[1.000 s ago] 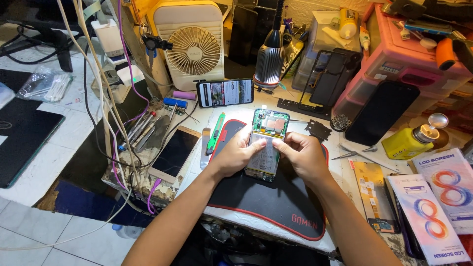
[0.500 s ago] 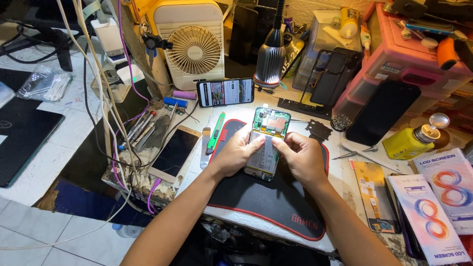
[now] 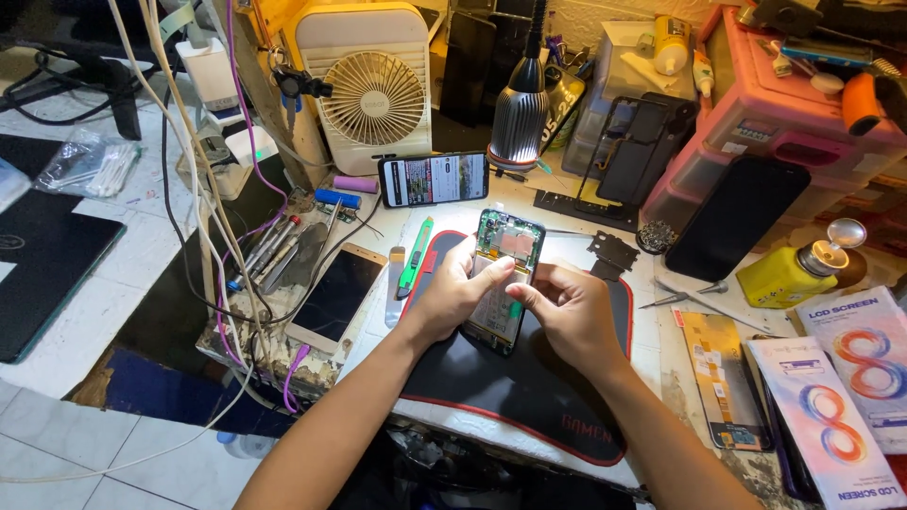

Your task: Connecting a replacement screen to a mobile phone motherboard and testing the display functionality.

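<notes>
We hold an opened phone [image 3: 504,274], its back cover off and green circuit board showing, over the black mat [image 3: 529,397] at the middle of the bench. Our left hand [image 3: 458,293] curls around the phone's left edge, thumb pressed across its middle. Our right hand [image 3: 567,316] grips the lower right side, thumb and forefinger pinched close on the phone's inner face; whether they hold some small part there, we cannot tell. A green knife [image 3: 414,257] lies just left of the mat, and a lit phone [image 3: 434,178] lies behind.
</notes>
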